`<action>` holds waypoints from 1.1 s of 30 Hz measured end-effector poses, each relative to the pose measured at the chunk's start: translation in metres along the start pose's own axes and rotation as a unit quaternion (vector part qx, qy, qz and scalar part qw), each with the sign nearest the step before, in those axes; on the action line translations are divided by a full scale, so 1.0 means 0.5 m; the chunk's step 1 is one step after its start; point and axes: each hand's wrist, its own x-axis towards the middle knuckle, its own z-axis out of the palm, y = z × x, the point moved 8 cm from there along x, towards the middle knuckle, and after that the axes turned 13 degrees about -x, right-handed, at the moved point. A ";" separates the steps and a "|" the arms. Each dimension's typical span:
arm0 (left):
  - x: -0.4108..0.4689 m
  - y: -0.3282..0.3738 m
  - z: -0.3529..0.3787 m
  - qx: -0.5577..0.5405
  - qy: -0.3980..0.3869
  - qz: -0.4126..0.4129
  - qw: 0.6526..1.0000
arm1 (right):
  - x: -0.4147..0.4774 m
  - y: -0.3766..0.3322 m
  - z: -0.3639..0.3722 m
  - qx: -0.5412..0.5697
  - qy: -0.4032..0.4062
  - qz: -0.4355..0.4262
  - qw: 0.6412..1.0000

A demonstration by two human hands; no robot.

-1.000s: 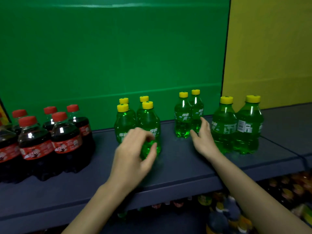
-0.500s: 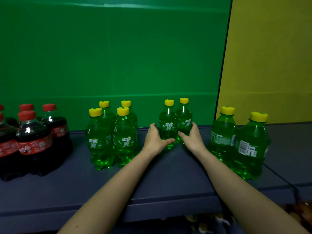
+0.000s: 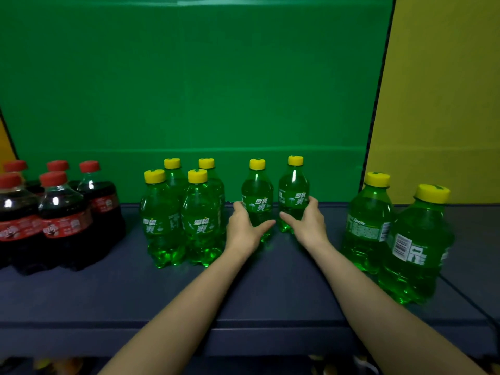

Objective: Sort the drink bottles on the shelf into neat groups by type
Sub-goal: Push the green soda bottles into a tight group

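Note:
Two green yellow-capped soda bottles stand mid-shelf. My left hand (image 3: 244, 230) grips the left green bottle (image 3: 257, 196) low on its body. My right hand (image 3: 307, 223) grips the right green bottle (image 3: 293, 190) the same way. A gap shows between the two bottles. To their left stands a tight cluster of several green bottles (image 3: 184, 212). Two more green bottles (image 3: 392, 234) with white labels stand at the right. Dark cola bottles (image 3: 62, 212) with red caps fill the far left.
The dark blue shelf (image 3: 270, 293) has bare room in front of the held bottles. A green back panel (image 3: 189, 90) and a yellow panel (image 3: 446, 104) close the rear. A lower shelf with other drinks shows dimly along the bottom edge.
My left hand left the green cluster and both hands closed on the middle pair. The two middle bottles, touching before, now stand apart.

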 end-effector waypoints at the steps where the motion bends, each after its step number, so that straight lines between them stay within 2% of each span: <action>1: -0.001 -0.002 -0.004 -0.004 0.003 -0.003 1.000 | -0.004 -0.005 0.001 0.002 -0.001 -0.003 1.000; 17: 0.004 -0.013 -0.015 -0.028 0.021 -0.011 0.999 | -0.048 -0.031 0.002 -0.002 -0.006 -0.043 0.999; 26: 0.002 -0.014 -0.013 -0.039 0.012 -0.042 0.998 | -0.059 -0.045 0.009 -0.028 -0.023 -0.072 0.997; 33: -0.046 0.016 -0.013 -0.071 -0.001 -0.059 0.996 | -0.091 -0.054 -0.016 -0.072 -0.064 -0.080 0.992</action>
